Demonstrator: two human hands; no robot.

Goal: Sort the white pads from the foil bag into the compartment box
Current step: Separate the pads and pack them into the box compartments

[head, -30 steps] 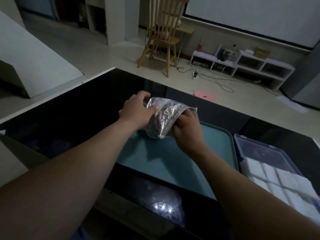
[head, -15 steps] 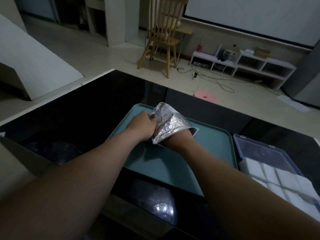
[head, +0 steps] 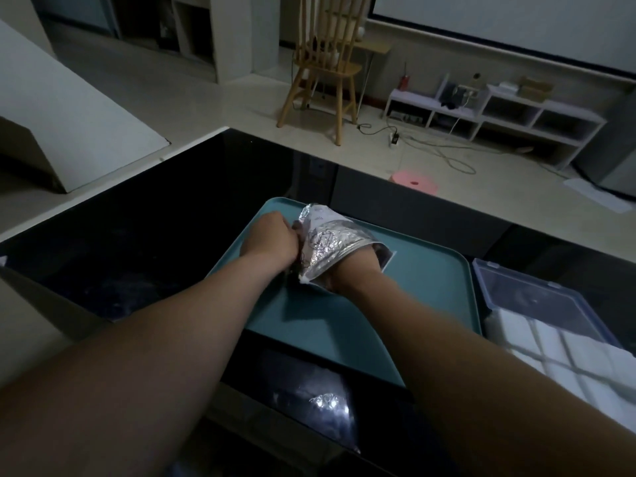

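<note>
Foil bag (head: 332, 244): a crinkled silver pouch held over a teal tray (head: 430, 287). It sits between the two hands and sleeves the right one like a mitten.
Bag direction: its long axis follows the line of the right forearm. The open mouth faces back toward the person at the right wrist, and the closed end points away and slightly left.
Left hand (head: 272, 241): fingers curled, gripping the bag's left edge.
Right hand (head: 346, 278): buried inside the bag, with only its wrist end showing. Whether it has closed on a pad cannot be told.
White pads (head: 578, 356): many lie in the compartment box (head: 495, 330), to the right of the right forearm and well apart from the bag.
Progress: sorting looks far along, since the visible compartments hold pads. What remains in the bag is hidden, and this reach is probably for another pad.
Worktop (head: 137, 253): black and glossy, carrying the tray and the box.
</note>
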